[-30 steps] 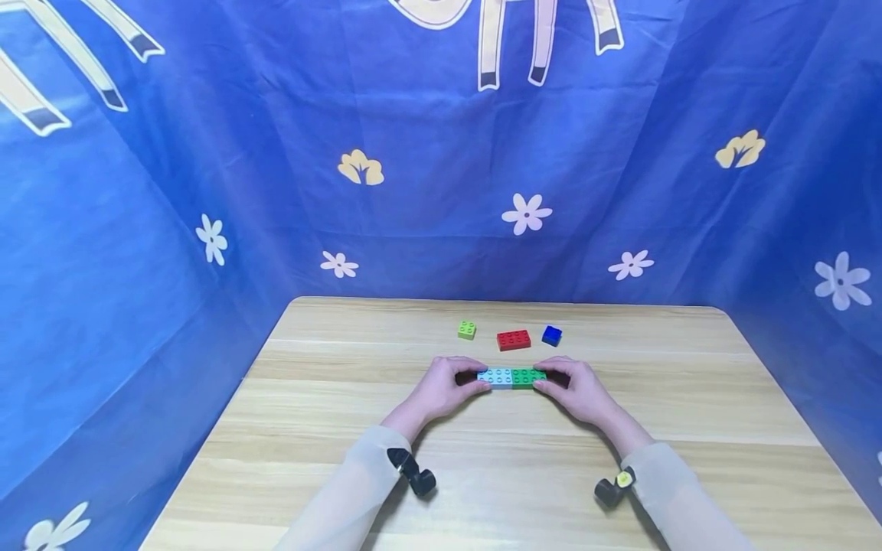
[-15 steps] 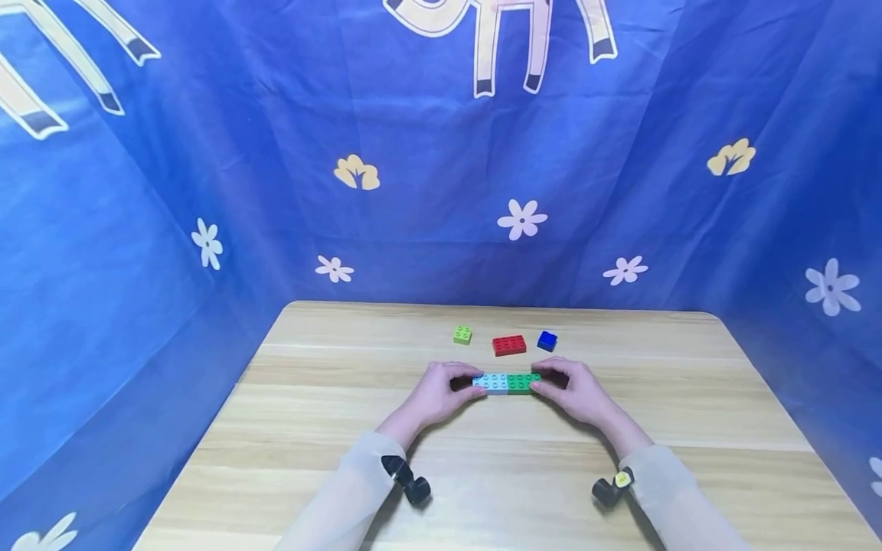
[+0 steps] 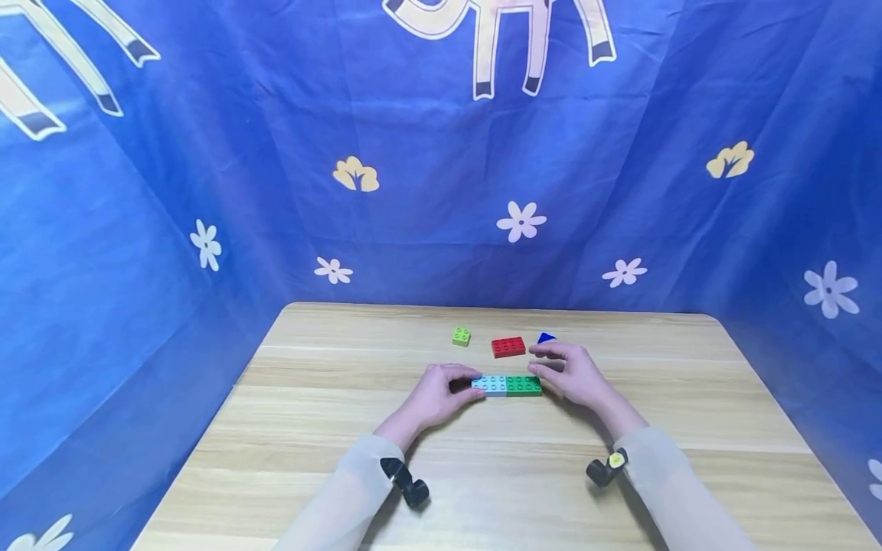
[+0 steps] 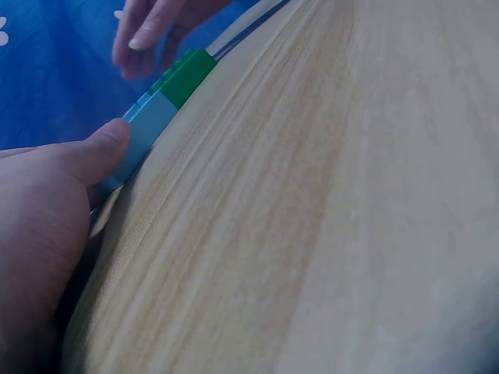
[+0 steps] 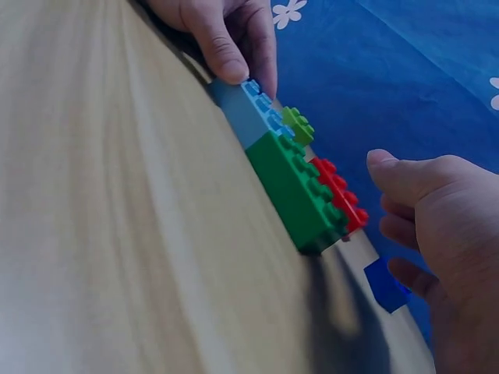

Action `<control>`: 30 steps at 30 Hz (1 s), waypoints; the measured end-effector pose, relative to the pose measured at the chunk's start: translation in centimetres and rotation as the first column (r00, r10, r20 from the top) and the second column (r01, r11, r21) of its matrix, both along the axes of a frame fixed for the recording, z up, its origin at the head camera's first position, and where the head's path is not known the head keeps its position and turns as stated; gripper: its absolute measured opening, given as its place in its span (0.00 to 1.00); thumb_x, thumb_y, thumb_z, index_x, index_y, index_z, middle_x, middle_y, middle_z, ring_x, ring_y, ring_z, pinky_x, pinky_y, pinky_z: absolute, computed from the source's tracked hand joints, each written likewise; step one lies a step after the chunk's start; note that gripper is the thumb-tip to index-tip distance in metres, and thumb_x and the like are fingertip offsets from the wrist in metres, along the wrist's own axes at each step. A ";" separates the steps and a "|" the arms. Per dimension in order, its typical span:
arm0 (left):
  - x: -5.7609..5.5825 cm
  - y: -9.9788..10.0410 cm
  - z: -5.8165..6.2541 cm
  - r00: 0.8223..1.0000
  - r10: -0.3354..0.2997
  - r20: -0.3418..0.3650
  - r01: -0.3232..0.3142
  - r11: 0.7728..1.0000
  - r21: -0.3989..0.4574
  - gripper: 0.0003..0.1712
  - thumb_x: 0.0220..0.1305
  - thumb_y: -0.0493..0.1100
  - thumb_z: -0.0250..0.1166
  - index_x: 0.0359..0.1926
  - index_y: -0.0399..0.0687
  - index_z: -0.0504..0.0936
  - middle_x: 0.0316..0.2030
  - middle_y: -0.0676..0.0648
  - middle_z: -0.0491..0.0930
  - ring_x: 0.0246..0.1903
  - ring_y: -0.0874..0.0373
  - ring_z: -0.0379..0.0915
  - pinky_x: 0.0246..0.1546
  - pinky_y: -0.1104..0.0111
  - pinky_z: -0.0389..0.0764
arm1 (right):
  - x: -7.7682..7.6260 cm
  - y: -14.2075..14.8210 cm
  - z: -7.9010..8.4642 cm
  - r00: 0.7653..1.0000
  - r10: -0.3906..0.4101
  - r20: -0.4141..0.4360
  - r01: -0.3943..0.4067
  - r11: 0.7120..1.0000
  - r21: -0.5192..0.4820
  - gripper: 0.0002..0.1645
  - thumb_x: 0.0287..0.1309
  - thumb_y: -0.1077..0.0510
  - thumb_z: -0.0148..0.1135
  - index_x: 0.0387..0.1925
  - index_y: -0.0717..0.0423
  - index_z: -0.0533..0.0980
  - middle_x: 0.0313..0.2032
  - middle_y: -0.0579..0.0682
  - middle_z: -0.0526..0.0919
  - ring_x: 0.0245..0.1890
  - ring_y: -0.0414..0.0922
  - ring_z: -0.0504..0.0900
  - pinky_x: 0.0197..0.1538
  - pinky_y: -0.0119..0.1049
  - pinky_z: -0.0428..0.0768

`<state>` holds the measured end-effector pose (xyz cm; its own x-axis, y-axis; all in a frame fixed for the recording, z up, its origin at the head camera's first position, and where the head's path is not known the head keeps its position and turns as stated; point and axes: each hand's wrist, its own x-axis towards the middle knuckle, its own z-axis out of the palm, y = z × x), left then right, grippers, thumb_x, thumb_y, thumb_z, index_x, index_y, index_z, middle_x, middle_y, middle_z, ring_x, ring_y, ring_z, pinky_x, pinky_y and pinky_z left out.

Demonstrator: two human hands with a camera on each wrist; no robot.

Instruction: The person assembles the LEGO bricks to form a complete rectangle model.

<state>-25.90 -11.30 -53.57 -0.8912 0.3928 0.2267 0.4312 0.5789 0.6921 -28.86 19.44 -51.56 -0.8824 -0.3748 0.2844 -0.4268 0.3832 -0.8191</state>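
Observation:
A light blue brick [image 3: 491, 386] and a green brick [image 3: 524, 386] lie end to end on the table, their short sides touching. My left hand [image 3: 434, 394] pinches the light blue brick at its left end between thumb and fingers. Above and right of the green brick hovers my right hand [image 3: 577, 375], thumb and fingers apart and nothing between them. In the right wrist view this hand is clear of the green brick [image 5: 290, 193]. Behind the pair sits a red brick [image 3: 508, 347]. A dark blue brick [image 3: 545, 337] is partly hidden by the right fingers in the head view.
A small lime green brick [image 3: 461, 337] stands farther back, left of the red one. The wooden table [image 3: 331, 428] ends at a blue patterned cloth [image 3: 427, 229] hanging behind and at both sides.
My right hand has let go of the green brick and moved up toward the dark blue one. The left hand keeps its hold on the light blue brick. The head view has shifted slightly.

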 end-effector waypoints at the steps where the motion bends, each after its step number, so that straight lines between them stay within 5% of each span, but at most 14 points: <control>1: 0.0 0.0 0.0 1.000 0.000 0.001 0.000 1.000 0.000 0.22 0.65 0.51 0.77 0.58 0.50 0.89 0.55 0.50 0.88 0.58 0.54 0.81 0.66 0.57 0.75 | -0.2 -0.1 0.1 1.000 -0.006 0.001 0.005 1.000 0.005 0.23 0.64 0.62 0.76 0.58 0.65 0.83 0.56 0.60 0.85 0.60 0.60 0.83 0.64 0.54 0.80; 6: 0.0 0.0 -0.1 1.000 0.001 0.006 -0.001 1.000 -0.003 0.23 0.65 0.52 0.77 0.58 0.50 0.89 0.55 0.50 0.88 0.58 0.54 0.81 0.66 0.56 0.75 | -1.2 -0.6 0.6 0.999 -0.026 -0.040 0.028 0.997 0.072 0.24 0.63 0.59 0.77 0.59 0.65 0.83 0.57 0.59 0.86 0.65 0.62 0.78 0.65 0.59 0.78; 12: 0.0 -0.1 -0.2 1.000 0.000 -0.001 0.000 1.000 -0.003 0.23 0.66 0.54 0.77 0.58 0.50 0.89 0.55 0.51 0.88 0.58 0.54 0.81 0.66 0.55 0.75 | -2.2 -1.1 0.9 0.996 -0.032 -0.077 0.042 0.991 0.123 0.25 0.62 0.56 0.78 0.58 0.62 0.84 0.56 0.58 0.87 0.56 0.57 0.85 0.63 0.56 0.80; 30: 0.0 -0.1 -0.1 1.000 -0.001 0.005 0.000 1.000 0.007 0.23 0.65 0.54 0.77 0.57 0.52 0.90 0.55 0.52 0.88 0.58 0.55 0.81 0.66 0.55 0.75 | -5.0 -2.1 1.5 0.999 0.027 -0.026 -0.020 0.971 0.240 0.28 0.65 0.52 0.76 0.61 0.63 0.82 0.60 0.59 0.84 0.65 0.58 0.78 0.70 0.57 0.72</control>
